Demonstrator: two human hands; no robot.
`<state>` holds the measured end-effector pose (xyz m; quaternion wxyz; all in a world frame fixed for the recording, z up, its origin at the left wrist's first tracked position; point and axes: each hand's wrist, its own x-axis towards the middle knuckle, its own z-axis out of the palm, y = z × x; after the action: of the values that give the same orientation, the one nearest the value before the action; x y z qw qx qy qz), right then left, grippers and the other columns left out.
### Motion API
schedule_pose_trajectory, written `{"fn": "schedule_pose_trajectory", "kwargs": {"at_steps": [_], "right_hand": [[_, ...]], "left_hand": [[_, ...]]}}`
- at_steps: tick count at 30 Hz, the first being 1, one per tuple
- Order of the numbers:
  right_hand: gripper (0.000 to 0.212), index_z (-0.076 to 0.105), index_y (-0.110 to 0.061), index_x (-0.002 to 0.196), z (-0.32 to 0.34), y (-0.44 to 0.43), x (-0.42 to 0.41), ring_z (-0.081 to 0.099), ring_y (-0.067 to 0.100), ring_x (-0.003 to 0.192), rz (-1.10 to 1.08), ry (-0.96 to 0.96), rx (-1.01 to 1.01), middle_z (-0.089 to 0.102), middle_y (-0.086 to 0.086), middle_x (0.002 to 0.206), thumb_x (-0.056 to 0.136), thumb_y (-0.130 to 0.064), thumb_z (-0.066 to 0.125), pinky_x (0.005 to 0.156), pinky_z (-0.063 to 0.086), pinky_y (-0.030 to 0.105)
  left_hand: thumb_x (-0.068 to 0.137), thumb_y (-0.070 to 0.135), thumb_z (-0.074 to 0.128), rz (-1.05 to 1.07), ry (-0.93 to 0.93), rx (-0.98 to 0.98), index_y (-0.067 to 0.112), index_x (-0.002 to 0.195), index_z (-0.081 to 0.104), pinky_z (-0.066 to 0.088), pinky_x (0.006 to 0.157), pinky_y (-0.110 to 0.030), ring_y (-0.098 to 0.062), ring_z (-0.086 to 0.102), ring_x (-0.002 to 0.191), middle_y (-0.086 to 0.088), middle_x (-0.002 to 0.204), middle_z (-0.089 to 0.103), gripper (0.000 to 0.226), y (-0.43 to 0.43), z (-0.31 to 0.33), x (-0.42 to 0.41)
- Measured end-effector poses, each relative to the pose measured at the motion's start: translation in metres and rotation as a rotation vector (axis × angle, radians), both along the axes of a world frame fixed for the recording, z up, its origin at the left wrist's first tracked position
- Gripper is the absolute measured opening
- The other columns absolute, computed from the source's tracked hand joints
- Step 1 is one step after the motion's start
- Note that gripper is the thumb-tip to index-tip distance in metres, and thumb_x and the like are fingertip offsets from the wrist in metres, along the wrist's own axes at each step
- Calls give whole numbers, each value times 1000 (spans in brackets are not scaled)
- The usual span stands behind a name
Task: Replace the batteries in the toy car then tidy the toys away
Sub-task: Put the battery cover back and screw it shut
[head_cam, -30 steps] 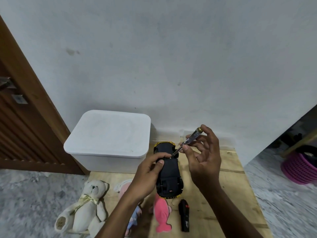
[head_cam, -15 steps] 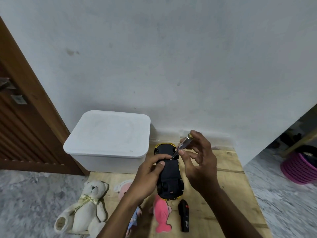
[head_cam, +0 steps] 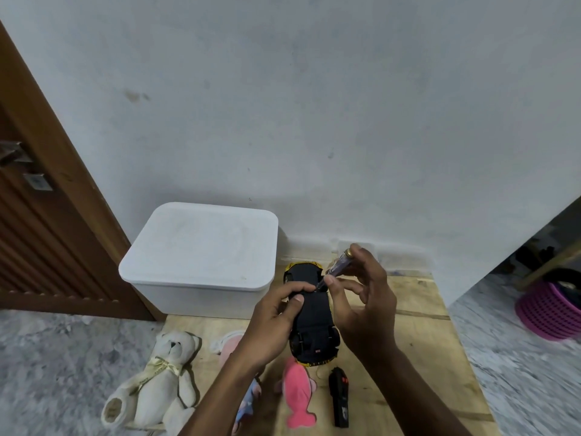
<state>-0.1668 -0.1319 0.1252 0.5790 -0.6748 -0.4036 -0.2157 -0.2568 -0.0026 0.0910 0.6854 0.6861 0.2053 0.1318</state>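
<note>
A yellow toy car [head_cam: 312,322] lies upside down on a wooden board [head_cam: 418,335], its black underside facing up. My left hand [head_cam: 276,319] grips the car's left side, with thumb and forefinger near its middle. My right hand [head_cam: 361,297] pinches a clear-handled screwdriver [head_cam: 336,267], whose tip meets the car's underside close to my left fingertips. A black remote control [head_cam: 339,401] lies on the board below the car.
A white lidded storage box [head_cam: 204,256] stands at the back left of the board. A cream teddy bear [head_cam: 160,376], a pink plush fish [head_cam: 297,394] and a pink-and-blue plush [head_cam: 248,394] lie in front. A brown door [head_cam: 37,221] is left; a pink basket [head_cam: 550,309] is right.
My right hand has shifted its fingers along the screwdriver, and the handle now stands steeper over the car. My left hand and the car have stayed in place.
</note>
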Motion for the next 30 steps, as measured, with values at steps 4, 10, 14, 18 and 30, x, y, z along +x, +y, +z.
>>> {"fn": "schedule_pose_trajectory", "kwargs": {"at_steps": [4, 10, 14, 18, 30], "right_hand": [[52, 44, -26, 133, 2, -1, -1, 71, 21, 103, 35, 68, 49, 66, 15, 116, 89, -9, 65, 74, 62, 34], [59, 51, -31, 123, 6, 2, 3, 71, 12, 93, -8, 27, 43, 65, -15, 112, 80, 4, 71, 74, 59, 23], [57, 55, -27, 126, 6, -1, 6, 71, 23, 103, 85, 40, 22, 66, -1, 119, 82, 6, 69, 84, 60, 39], [58, 54, -37, 126, 8, 0, 8, 72, 27, 100, 128, 39, -8, 69, 6, 113, 86, 2, 67, 78, 61, 48], [49, 57, -32, 119, 11, 3, 8, 71, 21, 96, 141, 34, -42, 69, 4, 107, 84, -1, 71, 76, 59, 48]], "left_hand": [[104, 13, 52, 12, 0, 5, 36, 105, 75, 59, 82, -48, -15, 69, 105, 16, 112, 70, 32, 2, -2, -1], [104, 12, 51, 1, -23, 8, 42, 116, 68, 59, 88, -51, -24, 69, 109, 11, 121, 69, 36, 5, -1, -2], [104, 10, 51, 1, -38, -13, 45, 121, 62, 61, 88, -46, -23, 69, 106, 24, 111, 68, 41, 5, 3, -4], [103, 10, 52, 5, -29, -5, 47, 122, 59, 60, 89, -49, -27, 69, 104, 25, 107, 67, 42, 9, 3, -5], [104, 8, 51, 20, -26, -76, 43, 122, 60, 62, 75, -35, -25, 71, 100, 21, 99, 69, 40, 12, 6, -8]]}}
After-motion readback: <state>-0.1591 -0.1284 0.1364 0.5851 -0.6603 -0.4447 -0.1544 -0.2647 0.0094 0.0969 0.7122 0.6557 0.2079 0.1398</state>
